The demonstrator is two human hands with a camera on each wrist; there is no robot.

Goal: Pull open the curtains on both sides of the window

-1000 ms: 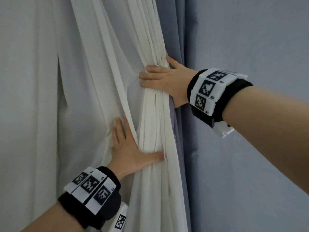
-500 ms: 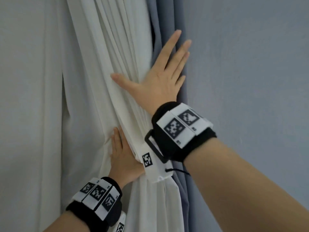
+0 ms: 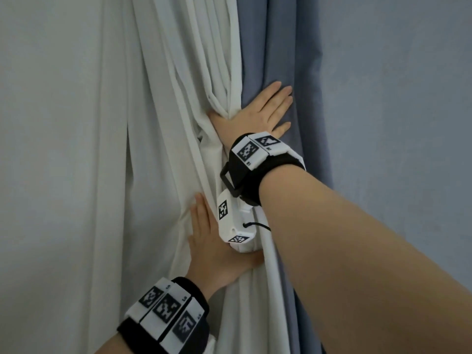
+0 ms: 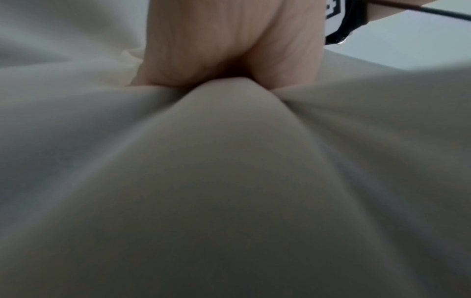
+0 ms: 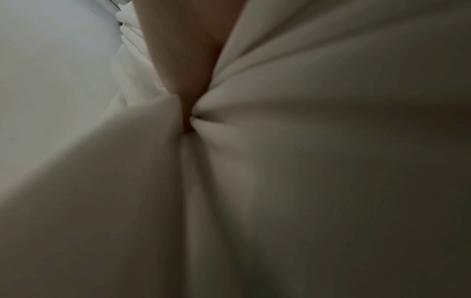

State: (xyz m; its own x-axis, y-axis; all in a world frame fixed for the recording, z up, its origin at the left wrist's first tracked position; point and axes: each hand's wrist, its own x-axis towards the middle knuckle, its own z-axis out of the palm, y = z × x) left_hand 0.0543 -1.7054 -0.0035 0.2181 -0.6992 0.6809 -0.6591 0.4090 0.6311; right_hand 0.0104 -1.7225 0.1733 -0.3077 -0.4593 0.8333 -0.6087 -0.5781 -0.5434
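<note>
A white curtain hangs bunched in thick folds, with a blue-grey curtain just right of it. My right hand lies across the seam between them. Its straight fingers rest on the blue cloth and its thumb is tucked into the white folds. Lower down, my left hand presses flat on the white curtain, fingers pointing up and thumb spread to the right. The left wrist view shows that hand sunk into white cloth. In the right wrist view a digit is wedged between white folds.
A flat pale grey-white surface fills the left side. A smooth blue-grey surface fills the right; I cannot tell whether it is curtain or wall. My right wrist's white camera unit hangs over my left hand.
My right hand dropped from fingers pointing up to lying sideways across the seam, thumb now buried in the white folds. The left hand has stayed pressed on the white curtain.
</note>
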